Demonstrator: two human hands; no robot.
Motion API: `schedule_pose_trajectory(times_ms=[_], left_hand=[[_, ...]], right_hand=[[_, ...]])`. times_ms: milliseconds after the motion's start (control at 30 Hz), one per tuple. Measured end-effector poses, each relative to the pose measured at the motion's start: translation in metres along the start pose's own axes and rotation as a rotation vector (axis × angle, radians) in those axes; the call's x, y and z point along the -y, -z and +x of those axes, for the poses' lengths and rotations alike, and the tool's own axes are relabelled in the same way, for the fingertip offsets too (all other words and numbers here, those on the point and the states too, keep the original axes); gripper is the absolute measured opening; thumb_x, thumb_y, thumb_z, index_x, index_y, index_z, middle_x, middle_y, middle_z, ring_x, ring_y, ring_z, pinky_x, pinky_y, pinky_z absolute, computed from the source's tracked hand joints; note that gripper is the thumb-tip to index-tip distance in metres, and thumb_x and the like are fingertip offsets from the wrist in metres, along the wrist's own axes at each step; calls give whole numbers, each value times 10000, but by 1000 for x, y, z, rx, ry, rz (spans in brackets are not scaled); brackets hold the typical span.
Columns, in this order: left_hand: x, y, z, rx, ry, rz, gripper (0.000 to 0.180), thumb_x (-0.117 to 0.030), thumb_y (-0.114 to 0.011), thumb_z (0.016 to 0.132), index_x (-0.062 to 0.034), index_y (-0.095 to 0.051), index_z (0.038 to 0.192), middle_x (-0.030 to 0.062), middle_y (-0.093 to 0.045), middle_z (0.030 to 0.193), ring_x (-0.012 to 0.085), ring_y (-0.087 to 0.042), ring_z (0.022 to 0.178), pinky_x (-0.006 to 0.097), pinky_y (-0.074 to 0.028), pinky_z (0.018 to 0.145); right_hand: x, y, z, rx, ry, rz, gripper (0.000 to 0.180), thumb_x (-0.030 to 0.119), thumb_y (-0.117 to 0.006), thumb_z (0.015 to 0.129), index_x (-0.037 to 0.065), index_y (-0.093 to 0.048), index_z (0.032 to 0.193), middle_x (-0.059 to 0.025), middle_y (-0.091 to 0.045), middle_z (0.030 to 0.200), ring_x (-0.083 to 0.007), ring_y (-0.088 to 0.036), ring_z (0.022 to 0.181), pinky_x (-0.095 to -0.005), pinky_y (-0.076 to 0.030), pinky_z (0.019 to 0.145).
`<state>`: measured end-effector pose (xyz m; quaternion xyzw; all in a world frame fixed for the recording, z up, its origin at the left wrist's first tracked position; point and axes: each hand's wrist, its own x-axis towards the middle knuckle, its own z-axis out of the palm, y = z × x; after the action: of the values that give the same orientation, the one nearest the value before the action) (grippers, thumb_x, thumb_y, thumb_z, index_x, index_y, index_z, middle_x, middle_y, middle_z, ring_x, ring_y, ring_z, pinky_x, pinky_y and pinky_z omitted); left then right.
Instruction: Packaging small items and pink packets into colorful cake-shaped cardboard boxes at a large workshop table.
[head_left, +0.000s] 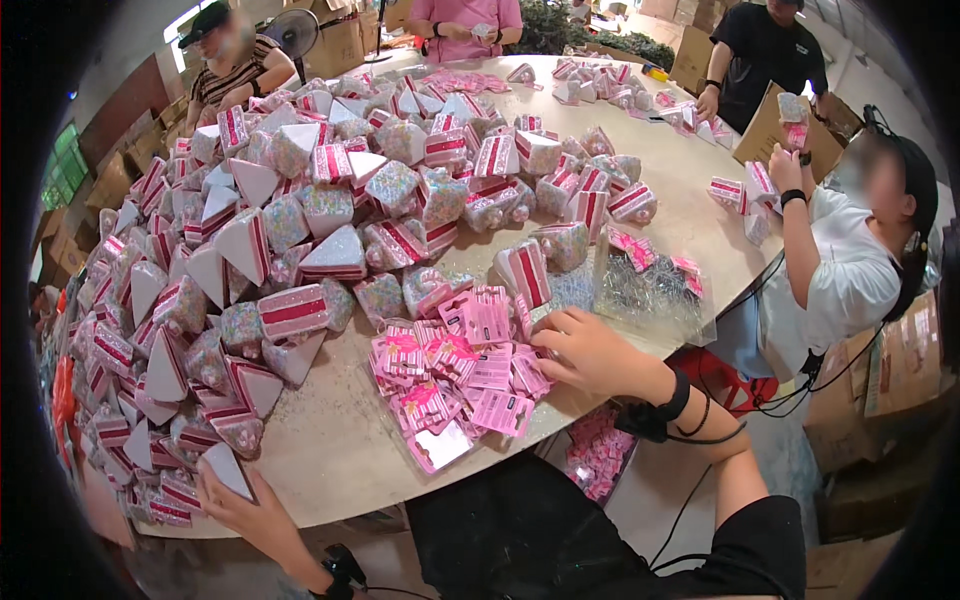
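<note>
At the near edge of one table (340,430), the left hand (245,508) grips one cake-slice ornament (228,470), white face showing. The right hand (580,348), fingers bent, touches the right side of one pile of pink cards (490,368) — whether it pinches a card, I cannot tell. A second lot of pink cards (600,452) sits below the table edge. Just beyond the right hand lies one clear tray (703,322) of silver shreds. One heap of slices (245,258), over fifty, covers the table's left. Farther off are four people — white shirt (850,250), black shirt (770,55), pink shirt (465,15), striped top (240,75) — and one fan (292,33).
</note>
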<state>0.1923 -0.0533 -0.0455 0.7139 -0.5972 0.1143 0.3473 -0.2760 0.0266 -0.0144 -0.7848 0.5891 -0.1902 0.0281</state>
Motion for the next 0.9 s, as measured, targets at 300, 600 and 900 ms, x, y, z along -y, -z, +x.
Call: schedule_pose_trajectory(times_ms=[300,600,900], left_hand=[[-5,22,19,102,163,-272,603,-30,-653,861,-51,-421,1417,201,-505,1365,363,-486,1263,456,-405,1030],[-50,35,-70,202,261,-1308,883,-360,-779,750,-42,-324,1437,266,-446,1360,326,-538,1197,385,-519,920],[-91,46,-151,1838,1760,-2313,862,-361,-597,787,21,-266,1485,255,-396,1460,371,-463,1304,454,-462,1008]], right_hand=[[30,2,8,-125,28,-90,308,134,-593,784,60,-631,1080,-128,-594,1127,-322,-566,1041,-400,-462,892],[25,4,29,140,-6,161,562,370,-657,880,57,-502,1321,-205,-567,1154,-369,-536,1087,-430,-452,917],[25,7,33,-346,-148,373,217,165,-777,776,34,-666,907,-106,-589,901,-274,-578,858,-363,-470,774]])
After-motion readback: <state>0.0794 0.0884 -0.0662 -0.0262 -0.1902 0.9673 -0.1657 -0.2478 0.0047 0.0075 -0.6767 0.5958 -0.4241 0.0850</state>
